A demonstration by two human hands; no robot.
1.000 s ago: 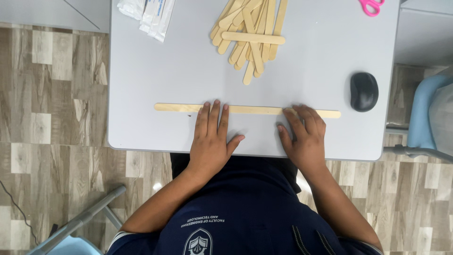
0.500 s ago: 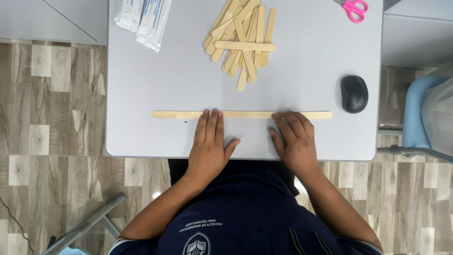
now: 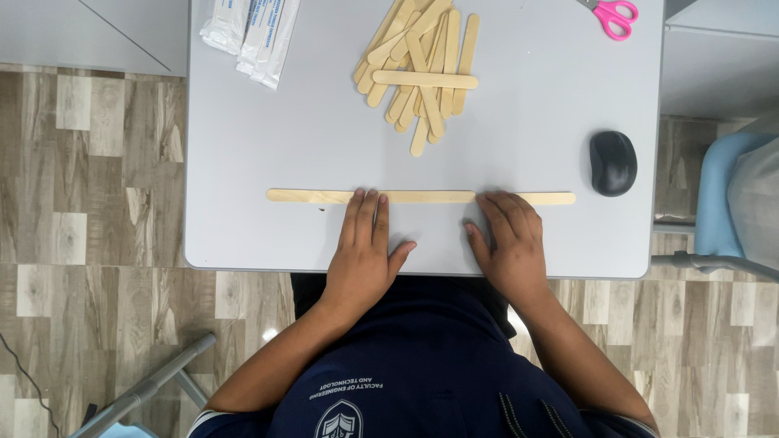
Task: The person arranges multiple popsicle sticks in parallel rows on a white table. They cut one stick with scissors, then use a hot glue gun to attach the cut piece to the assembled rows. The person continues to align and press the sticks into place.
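Little has been shifted since the earlier frames: the row of wooden sticks is kept flat on the grey surface. Its middle parts are hidden under fingertips. Both hands, left hand and right hand, are laid open, fingers pressed on the row. A stick pile lies beyond; scissors are cut off

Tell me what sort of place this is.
Probably a classroom or craft room: a small grey desk on wood-look flooring, a heap of wooden craft sticks, pink scissors and a computer mouse.
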